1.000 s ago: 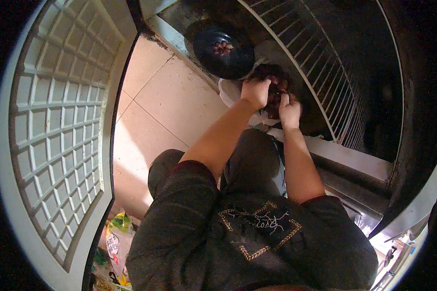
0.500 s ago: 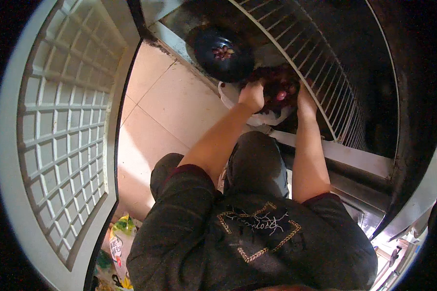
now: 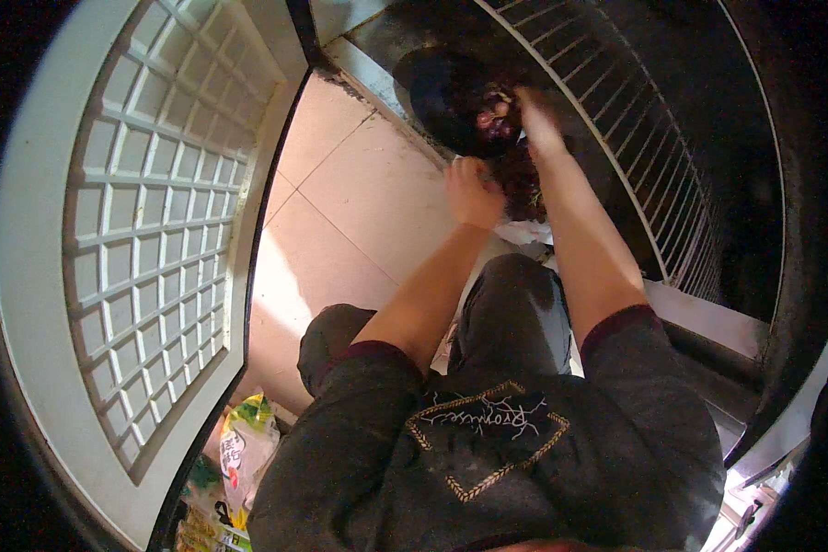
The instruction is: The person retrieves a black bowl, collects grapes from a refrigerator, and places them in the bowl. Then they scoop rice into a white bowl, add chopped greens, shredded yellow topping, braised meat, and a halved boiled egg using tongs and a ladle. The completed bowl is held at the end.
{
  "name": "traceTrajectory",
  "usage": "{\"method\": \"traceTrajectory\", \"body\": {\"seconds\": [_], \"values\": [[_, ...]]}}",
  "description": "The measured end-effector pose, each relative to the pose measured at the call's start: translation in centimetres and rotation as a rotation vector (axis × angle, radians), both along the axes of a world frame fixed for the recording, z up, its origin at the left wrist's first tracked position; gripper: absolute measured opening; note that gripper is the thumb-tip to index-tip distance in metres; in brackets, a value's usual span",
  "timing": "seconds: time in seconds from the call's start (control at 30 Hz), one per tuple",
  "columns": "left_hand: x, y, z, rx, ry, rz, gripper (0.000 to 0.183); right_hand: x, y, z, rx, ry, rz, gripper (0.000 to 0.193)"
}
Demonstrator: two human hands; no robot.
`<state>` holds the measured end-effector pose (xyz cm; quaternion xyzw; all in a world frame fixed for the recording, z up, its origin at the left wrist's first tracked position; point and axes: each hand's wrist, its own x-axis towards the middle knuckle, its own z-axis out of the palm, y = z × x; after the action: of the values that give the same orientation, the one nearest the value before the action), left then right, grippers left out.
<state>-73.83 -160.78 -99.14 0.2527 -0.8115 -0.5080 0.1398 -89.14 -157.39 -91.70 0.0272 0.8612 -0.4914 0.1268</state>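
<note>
A dark round bowl (image 3: 432,115) sits low inside the cabinet. Small reddish-purple round pieces (image 3: 497,115), resembling shallots or grapes, gather at its right side. Beside them my right hand (image 3: 538,120) reaches over the bowl's right edge; motion blurs its fingers, so I cannot tell whether it grips any. Just nearer to me is a white plastic bag (image 3: 527,232) with more dark red pieces (image 3: 522,184) inside. At the bag's left rim my left hand (image 3: 475,191) is closed, its fingers curled on the plastic.
An open white door with a grid panel (image 3: 147,239) stands at the left. A wire rack (image 3: 616,138) curves along the right above the dark interior. Tiled floor (image 3: 340,193) lies between door and cabinet. Printed packages (image 3: 244,451) rest at the lower left.
My right hand has moved from the bag's right side up and left to the bowl. More reddish pieces show at the bowl. My left hand remains by the bag's left side.
</note>
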Motion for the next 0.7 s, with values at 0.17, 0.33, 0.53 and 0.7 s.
{"method": "traceTrajectory", "body": {"seconds": [0.17, 0.33, 0.53, 0.7], "values": [[0.6, -1.1, -0.9, 0.092, -0.041, 0.414, 0.038, 0.9, 1.1, -2.7, 0.323, 0.138, 0.238, 0.049], [-1.3, -2.4, -3.2, 0.174, -0.084, 0.318, 0.035, 6.4, 5.4, -2.6, -0.030, -0.154, 0.169, 0.036], [-1.6, -3.8, -5.3, 0.165, -0.053, 0.121, 0.019, 10.3, 3.2, -3.7, 0.542, 0.262, 0.585, 0.026], [-1.6, -3.5, -6.3, 0.521, -0.016, 0.041, 0.019, 9.5, 1.2, -5.4, 0.666, 0.013, 0.621, 0.025]]}}
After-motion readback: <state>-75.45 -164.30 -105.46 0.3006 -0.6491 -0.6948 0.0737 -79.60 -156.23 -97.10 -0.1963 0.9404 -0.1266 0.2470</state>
